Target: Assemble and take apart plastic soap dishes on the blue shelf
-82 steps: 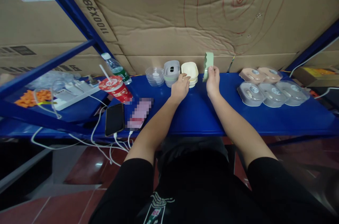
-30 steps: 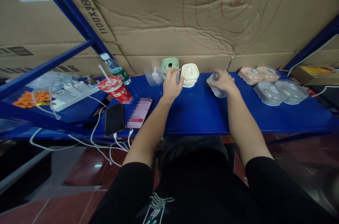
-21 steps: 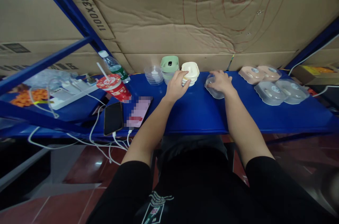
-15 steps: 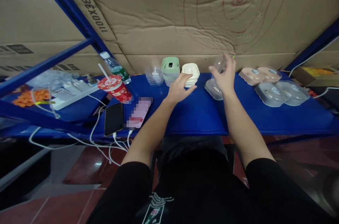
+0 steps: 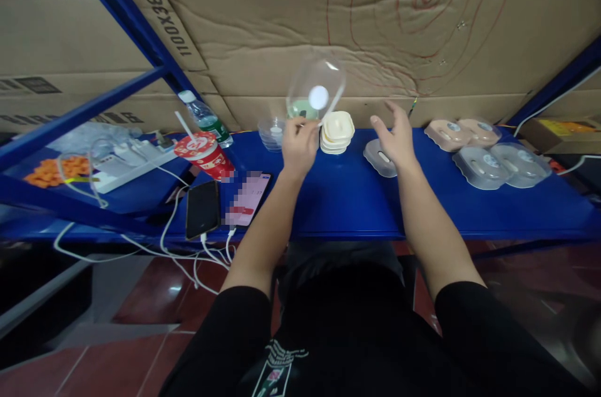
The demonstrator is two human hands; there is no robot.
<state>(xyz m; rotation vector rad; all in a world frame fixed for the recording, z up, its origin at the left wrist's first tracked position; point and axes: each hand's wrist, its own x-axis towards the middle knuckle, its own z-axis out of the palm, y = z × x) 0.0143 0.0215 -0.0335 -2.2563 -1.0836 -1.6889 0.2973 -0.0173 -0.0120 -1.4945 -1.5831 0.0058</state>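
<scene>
My left hand pinches the lower edge of a clear plastic lid with a round white sticker, holding it up tilted. Through and behind the lid shows part of a green container. Just right of that hand stands a stack of cream lids. My right hand has its fingers apart and holds nothing. It hovers beside a grey, shallow piece lying on the blue table. Left of the green container sit nested clear tubs.
At the right are pink containers and grey containers under clear covers. On the left stand a red cup with a straw and a water bottle. Two phones, one dark, have charging cables. A cardboard wall rises behind.
My left hand has moved from the cream stack slightly left and now holds the clear lid up. A clear piece that was at my right hand is no longer there.
</scene>
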